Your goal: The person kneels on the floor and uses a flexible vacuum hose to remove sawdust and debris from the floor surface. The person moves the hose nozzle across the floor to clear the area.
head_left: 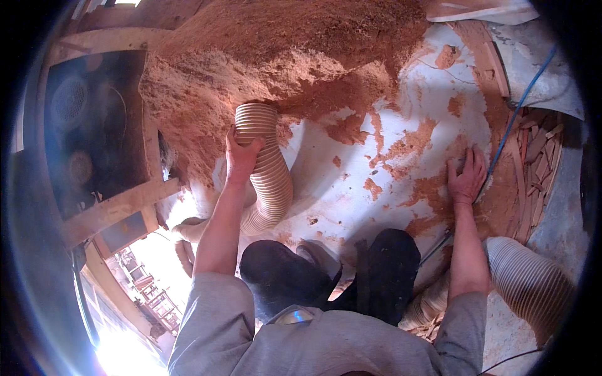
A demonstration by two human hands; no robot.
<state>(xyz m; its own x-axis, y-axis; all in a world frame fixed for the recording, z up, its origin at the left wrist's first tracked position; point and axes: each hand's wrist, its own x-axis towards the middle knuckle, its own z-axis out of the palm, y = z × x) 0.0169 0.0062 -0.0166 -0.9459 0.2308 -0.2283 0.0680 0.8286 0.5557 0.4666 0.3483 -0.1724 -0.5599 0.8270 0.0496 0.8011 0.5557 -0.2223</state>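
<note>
Hose [274, 188], beige and ribbed, runs in a bend beside my left knee, its end upright against the near face of a reddish-brown heap [276, 37]. My left grip [242, 156] is closed partway round it just below the end, thumb to the right side, fingers round the left; firm hold, as wide as the tube allows. The heap covers the far edge of the pale floor [326, 172] and spills down toward its far left corner. Patches of the same loose stuff lie scattered over the middle of the floor and thicken toward the right edge.

My right grip [467, 178] is down at that right edge, palm low on the dusted surface, fingers a little apart and slightly bent. Whether it has hold of anything beneath the palm I cannot tell. Blue cable [515, 115] passes just beside it, slanting to the far right corner. Beyond the cable, thin wood strips [540, 164] lie in a pile. Near right corner: a wide, paler ribbed duct [530, 282]. Left edge: dark panel [94, 128] in a wooden frame, well apart from my right grip. My dark-trousered knees [395, 263] are bent between my forearms.
</note>
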